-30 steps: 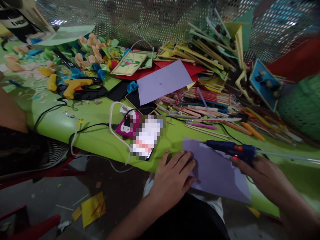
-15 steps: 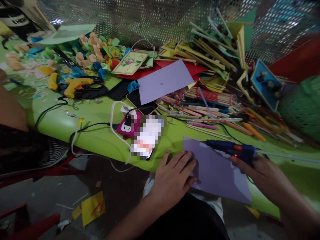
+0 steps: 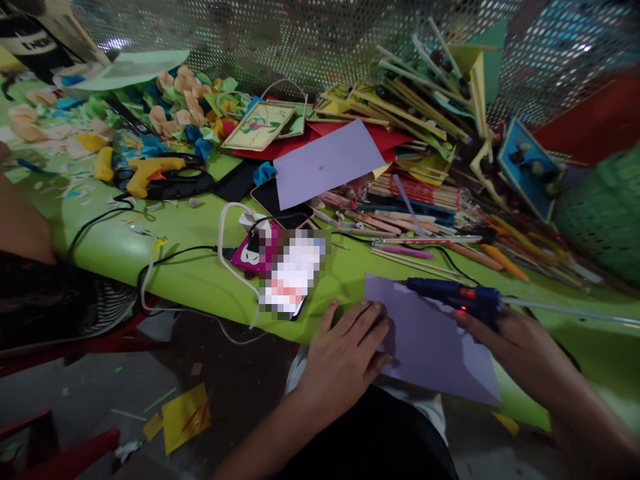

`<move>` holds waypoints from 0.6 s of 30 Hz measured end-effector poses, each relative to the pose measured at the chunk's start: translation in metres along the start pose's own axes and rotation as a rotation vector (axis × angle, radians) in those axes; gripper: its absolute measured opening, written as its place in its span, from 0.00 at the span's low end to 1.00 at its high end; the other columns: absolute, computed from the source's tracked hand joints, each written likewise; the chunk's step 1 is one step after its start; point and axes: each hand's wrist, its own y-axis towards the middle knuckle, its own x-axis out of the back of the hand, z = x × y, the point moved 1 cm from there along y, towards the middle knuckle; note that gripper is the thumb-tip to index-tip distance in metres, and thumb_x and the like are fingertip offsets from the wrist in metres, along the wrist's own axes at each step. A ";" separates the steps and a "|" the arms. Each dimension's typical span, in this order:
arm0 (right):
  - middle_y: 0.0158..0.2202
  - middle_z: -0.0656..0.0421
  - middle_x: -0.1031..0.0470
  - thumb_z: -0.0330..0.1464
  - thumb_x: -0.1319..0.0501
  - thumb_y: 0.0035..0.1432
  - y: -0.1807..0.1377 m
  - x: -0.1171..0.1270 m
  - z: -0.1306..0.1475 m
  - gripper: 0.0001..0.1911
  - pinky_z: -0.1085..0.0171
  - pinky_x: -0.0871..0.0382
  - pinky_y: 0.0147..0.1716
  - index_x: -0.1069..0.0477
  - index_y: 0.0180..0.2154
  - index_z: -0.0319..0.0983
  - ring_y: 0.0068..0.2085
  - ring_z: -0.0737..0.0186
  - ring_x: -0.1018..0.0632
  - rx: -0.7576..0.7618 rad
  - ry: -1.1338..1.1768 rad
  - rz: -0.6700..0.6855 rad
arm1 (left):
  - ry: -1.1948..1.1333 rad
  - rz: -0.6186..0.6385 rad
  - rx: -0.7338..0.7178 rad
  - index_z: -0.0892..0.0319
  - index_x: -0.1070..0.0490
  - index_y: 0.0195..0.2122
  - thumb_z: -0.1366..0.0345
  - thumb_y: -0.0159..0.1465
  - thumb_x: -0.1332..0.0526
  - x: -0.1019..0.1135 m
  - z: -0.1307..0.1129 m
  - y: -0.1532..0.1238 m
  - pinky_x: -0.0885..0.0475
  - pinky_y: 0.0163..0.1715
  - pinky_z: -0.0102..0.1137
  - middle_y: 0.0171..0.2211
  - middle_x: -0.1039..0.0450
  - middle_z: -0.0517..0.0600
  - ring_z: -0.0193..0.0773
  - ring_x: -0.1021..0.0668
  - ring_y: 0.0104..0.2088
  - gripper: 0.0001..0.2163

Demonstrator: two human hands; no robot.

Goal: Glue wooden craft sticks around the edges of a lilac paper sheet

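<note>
A lavender paper sheet (image 3: 430, 340) lies at the near edge of the green table (image 3: 200, 267). My left hand (image 3: 347, 357) rests flat on its left corner, fingers spread and pressing the sheet down. My right hand (image 3: 520, 347) grips a blue glue gun (image 3: 455, 297) with a red light on its body. The gun's nozzle points left over the sheet's top edge, and a clear glue stick pokes out of its back to the right.
A second lavender sheet (image 3: 327, 163), a yellow glue gun (image 3: 150, 170), paper flowers, coloured paper and stacked sticks (image 3: 425, 100) crowd the far table. Cables and a pink charger (image 3: 253, 250) lie left of my hands. Another person's arm (image 3: 23, 227) is at the left edge.
The blue glue gun and my right hand have shifted slightly left and up over the sheet. My left hand has stayed in place.
</note>
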 end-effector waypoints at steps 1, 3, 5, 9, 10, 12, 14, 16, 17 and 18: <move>0.25 0.54 0.22 0.65 0.46 0.57 -0.001 0.001 -0.003 0.33 0.55 0.31 0.32 0.23 0.28 0.44 0.29 0.46 0.22 -0.006 -0.004 -0.001 | -0.001 0.000 0.000 0.53 0.31 0.64 0.55 0.77 0.44 0.000 0.000 0.000 0.41 0.72 0.48 0.69 0.31 0.47 0.40 0.30 0.69 0.18; 0.25 0.54 0.22 0.65 0.46 0.56 -0.003 0.004 -0.008 0.33 0.55 0.31 0.31 0.24 0.27 0.44 0.29 0.46 0.22 -0.016 -0.012 -0.010 | 0.001 -0.005 -0.003 0.53 0.31 0.64 0.55 0.78 0.44 0.000 0.000 0.000 0.41 0.72 0.48 0.69 0.30 0.47 0.41 0.30 0.69 0.18; 0.24 0.54 0.23 0.66 0.46 0.55 -0.004 0.006 -0.009 0.33 0.55 0.31 0.30 0.24 0.26 0.44 0.28 0.47 0.22 -0.022 -0.019 -0.013 | 0.009 -0.003 -0.006 0.53 0.31 0.64 0.55 0.78 0.45 0.000 0.000 0.000 0.41 0.72 0.48 0.69 0.30 0.48 0.41 0.29 0.69 0.18; 0.20 0.56 0.27 0.68 0.48 0.53 -0.001 0.006 0.001 0.35 0.55 0.32 0.28 0.27 0.24 0.45 0.25 0.49 0.25 -0.015 -0.024 -0.027 | 0.024 0.019 -0.002 0.53 0.30 0.64 0.55 0.77 0.44 0.000 0.000 0.001 0.40 0.71 0.47 0.69 0.31 0.49 0.42 0.29 0.68 0.18; 0.19 0.56 0.28 0.68 0.48 0.52 0.000 0.005 0.004 0.34 0.55 0.33 0.27 0.28 0.23 0.45 0.24 0.49 0.26 -0.011 -0.027 -0.028 | 0.023 0.021 -0.002 0.53 0.30 0.64 0.55 0.77 0.44 0.000 0.000 0.001 0.39 0.71 0.48 0.69 0.31 0.49 0.42 0.29 0.68 0.18; 0.18 0.57 0.30 0.67 0.48 0.52 0.001 0.004 0.009 0.34 0.55 0.34 0.26 0.29 0.22 0.46 0.23 0.50 0.27 -0.007 -0.032 -0.025 | 0.017 0.020 0.004 0.52 0.31 0.64 0.55 0.76 0.42 0.000 0.000 0.001 0.39 0.71 0.48 0.69 0.31 0.48 0.42 0.29 0.68 0.18; 0.16 0.58 0.33 0.67 0.47 0.52 0.000 0.004 0.009 0.33 0.56 0.35 0.25 0.30 0.21 0.46 0.22 0.51 0.29 -0.005 -0.032 -0.028 | 0.006 0.021 0.013 0.52 0.31 0.65 0.55 0.76 0.41 0.000 0.000 0.000 0.39 0.71 0.49 0.69 0.31 0.46 0.41 0.29 0.68 0.19; 0.16 0.59 0.34 0.66 0.46 0.53 -0.002 0.006 0.003 0.32 0.56 0.35 0.25 0.29 0.21 0.46 0.21 0.53 0.30 -0.011 -0.026 -0.040 | -0.004 0.019 0.014 0.52 0.32 0.65 0.55 0.76 0.41 -0.001 0.000 0.000 0.40 0.72 0.49 0.69 0.31 0.46 0.41 0.29 0.68 0.19; 0.16 0.59 0.34 0.65 0.46 0.53 -0.004 0.007 -0.001 0.32 0.56 0.35 0.25 0.29 0.21 0.46 0.21 0.53 0.31 -0.017 -0.022 -0.047 | -0.008 0.018 0.011 0.52 0.32 0.65 0.55 0.76 0.41 -0.001 0.000 0.000 0.40 0.72 0.49 0.69 0.31 0.46 0.41 0.29 0.68 0.19; 0.15 0.59 0.34 0.65 0.45 0.52 -0.006 0.008 -0.005 0.31 0.56 0.35 0.25 0.29 0.21 0.46 0.20 0.54 0.31 -0.027 -0.021 -0.054 | -0.010 0.018 0.009 0.52 0.32 0.65 0.55 0.76 0.42 -0.001 0.000 0.000 0.40 0.72 0.50 0.69 0.31 0.47 0.41 0.29 0.68 0.19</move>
